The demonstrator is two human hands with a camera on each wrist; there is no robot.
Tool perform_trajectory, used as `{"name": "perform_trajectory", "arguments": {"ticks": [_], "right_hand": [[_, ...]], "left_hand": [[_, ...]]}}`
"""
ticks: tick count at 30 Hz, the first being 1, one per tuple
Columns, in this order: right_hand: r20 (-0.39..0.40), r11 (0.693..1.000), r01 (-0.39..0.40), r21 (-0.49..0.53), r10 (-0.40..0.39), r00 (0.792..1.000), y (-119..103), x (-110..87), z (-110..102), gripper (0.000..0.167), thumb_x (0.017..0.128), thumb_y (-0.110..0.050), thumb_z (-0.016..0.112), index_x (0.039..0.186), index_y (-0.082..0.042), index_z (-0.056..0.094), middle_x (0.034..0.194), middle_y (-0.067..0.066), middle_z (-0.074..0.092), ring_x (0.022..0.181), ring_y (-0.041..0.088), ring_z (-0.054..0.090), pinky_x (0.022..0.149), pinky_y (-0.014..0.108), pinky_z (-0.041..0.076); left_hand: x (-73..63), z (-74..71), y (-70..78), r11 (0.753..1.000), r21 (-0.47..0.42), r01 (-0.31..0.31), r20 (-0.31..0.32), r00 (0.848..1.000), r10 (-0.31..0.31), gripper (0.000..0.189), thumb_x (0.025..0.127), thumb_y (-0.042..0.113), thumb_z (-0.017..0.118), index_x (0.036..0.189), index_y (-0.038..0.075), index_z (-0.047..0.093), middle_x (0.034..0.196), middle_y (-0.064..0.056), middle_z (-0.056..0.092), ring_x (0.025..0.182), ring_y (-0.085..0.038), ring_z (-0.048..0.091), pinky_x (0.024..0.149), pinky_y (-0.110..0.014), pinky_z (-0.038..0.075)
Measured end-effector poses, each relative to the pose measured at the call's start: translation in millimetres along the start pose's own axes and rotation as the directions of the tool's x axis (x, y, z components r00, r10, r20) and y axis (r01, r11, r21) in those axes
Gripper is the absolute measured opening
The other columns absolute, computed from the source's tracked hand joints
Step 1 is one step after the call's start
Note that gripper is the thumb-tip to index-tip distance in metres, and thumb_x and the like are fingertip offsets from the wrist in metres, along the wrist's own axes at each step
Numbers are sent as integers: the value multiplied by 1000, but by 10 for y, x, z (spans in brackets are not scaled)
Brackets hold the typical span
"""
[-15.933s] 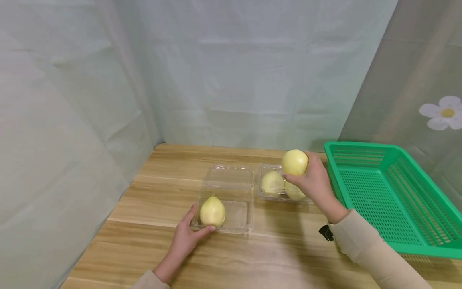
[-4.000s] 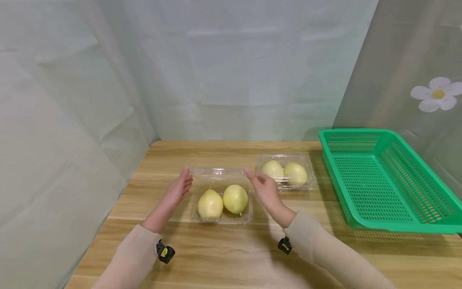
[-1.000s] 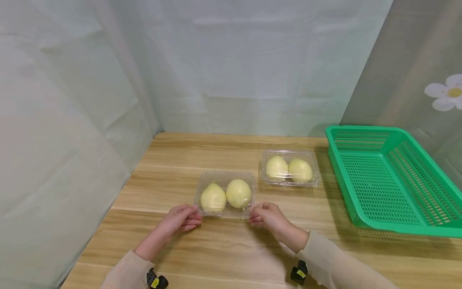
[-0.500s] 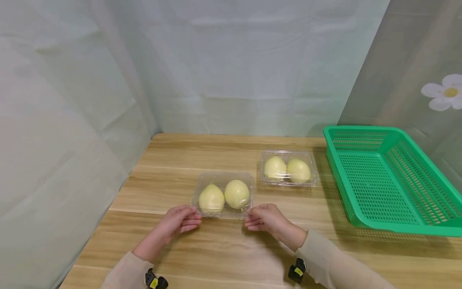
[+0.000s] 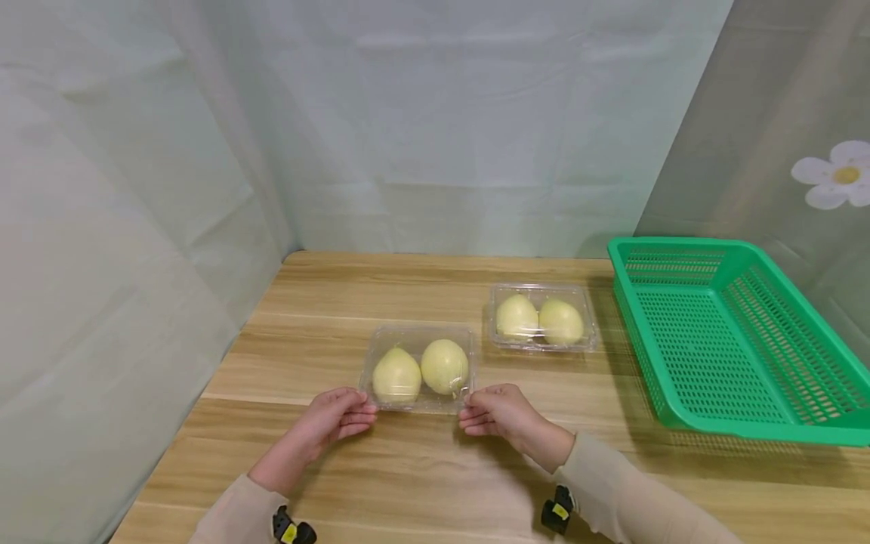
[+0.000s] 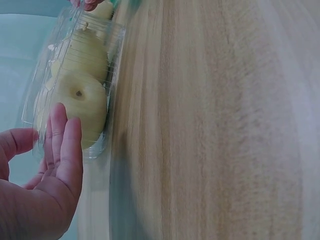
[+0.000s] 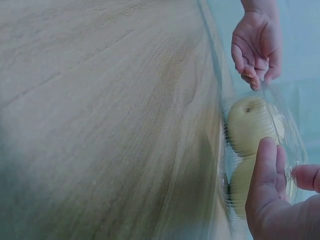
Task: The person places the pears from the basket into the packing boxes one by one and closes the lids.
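A clear plastic clamshell box (image 5: 418,337) sits on the table with its lid down over two pale yellow pears (image 5: 397,375). My left hand (image 5: 333,417) pinches its front left corner between thumb and fingers. At the front right corner, my right hand (image 5: 506,415) pinches the rim the same way. The left wrist view shows the left thumb above the rim and the fingers (image 6: 70,150) beneath it. In the right wrist view both hands appear at the box's rim. Whether the lid is fully snapped cannot be seen.
Behind and to the right stands another covered clamshell box (image 5: 542,348) with two pears (image 5: 560,323) inside. A green plastic basket (image 5: 700,434) occupies the right side of the wooden table (image 5: 421,476). Pale cloth (image 5: 462,136) hangs along the back and left edges.
Earlier the right hand held a pear while the front box lay open with one pear. Now it contains two and its lid is down. Both hands moved from the raised lid to the front corners.
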State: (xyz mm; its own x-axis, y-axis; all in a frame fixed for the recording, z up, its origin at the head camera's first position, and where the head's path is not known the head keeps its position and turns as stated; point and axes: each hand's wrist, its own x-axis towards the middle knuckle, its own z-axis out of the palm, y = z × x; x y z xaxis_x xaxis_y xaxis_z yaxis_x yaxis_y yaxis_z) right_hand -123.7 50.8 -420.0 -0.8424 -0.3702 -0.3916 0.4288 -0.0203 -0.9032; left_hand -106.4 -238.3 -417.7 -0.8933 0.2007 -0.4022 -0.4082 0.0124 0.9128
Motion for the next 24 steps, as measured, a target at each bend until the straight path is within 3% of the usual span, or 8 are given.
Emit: {"name": "perform_trajectory", "arguments": {"ticks": [24], "right_hand": [[2,1000,-23,6,23,1000,-1,31,-44,23,87,0,53,100,19,57,66,1,68,60,10,65,65,26,60]], "left_hand": [[37,-26,-18,1000,-6,4,3,1000,-4,15,99,11,47,93,6,60,80,3,71,76,-7,68,75,-24,58]]}}
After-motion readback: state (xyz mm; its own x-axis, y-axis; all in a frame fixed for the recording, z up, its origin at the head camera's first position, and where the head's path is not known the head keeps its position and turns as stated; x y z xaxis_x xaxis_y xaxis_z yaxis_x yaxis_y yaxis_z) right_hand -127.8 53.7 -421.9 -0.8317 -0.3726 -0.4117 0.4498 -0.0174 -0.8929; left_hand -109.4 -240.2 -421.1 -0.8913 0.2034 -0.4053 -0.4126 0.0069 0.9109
